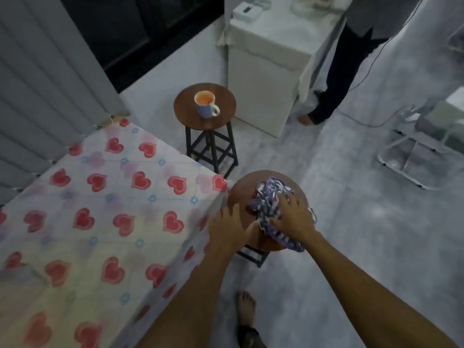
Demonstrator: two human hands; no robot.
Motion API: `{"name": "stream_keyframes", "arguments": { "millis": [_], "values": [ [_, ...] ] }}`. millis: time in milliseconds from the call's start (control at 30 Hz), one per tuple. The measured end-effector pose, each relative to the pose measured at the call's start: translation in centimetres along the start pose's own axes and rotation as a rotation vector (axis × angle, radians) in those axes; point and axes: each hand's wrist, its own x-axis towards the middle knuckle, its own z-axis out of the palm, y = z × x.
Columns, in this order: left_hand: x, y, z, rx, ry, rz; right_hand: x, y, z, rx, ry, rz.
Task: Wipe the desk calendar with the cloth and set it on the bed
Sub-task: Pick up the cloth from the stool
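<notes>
A crumpled purple, white and grey cloth [270,199] lies on a round wooden stool [242,194] beside the bed corner. My right hand [292,216] presses flat on the cloth, fingers spread. Over the stool's left side is my left hand [229,227], fingers apart, its thumb touching the cloth's lower edge. The bed [100,209], covered by a white sheet with red hearts, fills the left. I see no desk calendar; whatever lies under the cloth is hidden.
A second wooden stool [185,109] stands farther back with a blue mug [206,104] on it. Behind it is a white cabinet [266,71], and a person's legs [329,91] stand beside it. A metal folding chair [421,151] is at right. My bare foot [246,307] is on the grey floor.
</notes>
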Motion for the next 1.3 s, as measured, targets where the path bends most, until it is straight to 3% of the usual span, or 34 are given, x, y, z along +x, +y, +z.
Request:
{"name": "stream_keyframes", "arguments": {
  "millis": [467,800,967,1067,1300],
  "values": [
    [5.8,1.9,2.9,0.022,-0.106,-0.064,5.4,0.5,4.0,0.095,-0.111,0.007],
    [2.8,1.1,2.5,-0.003,-0.118,-0.09,2.8,-1.6,4.2,0.126,0.0,0.052],
    [-0.2,-1.3,0.9,0.023,-0.047,-0.078,0.0,-1.8,3.5,0.308,-0.024,0.036],
    [-2.7,-3.7,-0.3,0.007,0.039,-0.067,-2.2,-4.2,2.1,0.403,0.026,0.012],
    [-10.7,-13.7,-4.9,-0.01,0.064,-0.155,-7.6,-15.8,-2.0,0.471,0.137,-0.122]
  ]
}}
